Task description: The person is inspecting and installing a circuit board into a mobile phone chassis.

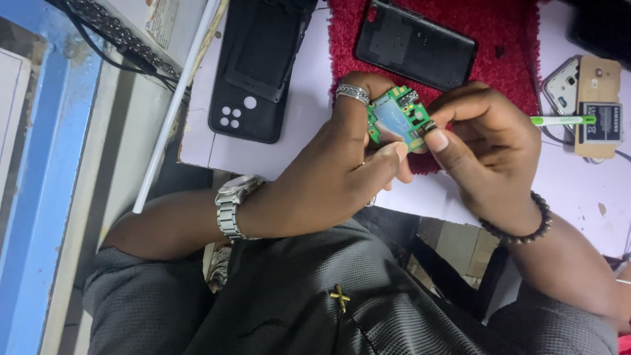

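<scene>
Holding steady over the worktop (289, 141), both hands are locked onto 1 small green circuit board (396, 117). The left hand (335, 174), with a ring on 1 finger and a steel watch (231, 205) on the wrist, is clenched around the board's left edge, thumb pressed up under its lower side. The right hand (490, 148), beaded bracelet (526, 230) on the wrist, pinches a little metal part (426, 127) at the board's right edge between thumb and forefinger, and a thin green-tipped tool (565, 120) sticks out to the right from behind its fingers.

The board sits up off the surface, just above the near edge of a red cloth mat (506, 39). On that mat lies 1 black phone back cover (414, 43), well apart from the hands. Further left, 1 black phone case (253, 72) with round camera holes rests on the pale surface. Far right, a tan battery (598, 108) lies beside an opened phone shell (563, 84).

My read: this is the fiddly stage, working that metal part at the board's edge. Whether it is seated or coming free, I cannot tell. The next move calls for a firm left grip and a very light, straight pull or press from the right fingertips, no twisting.
</scene>
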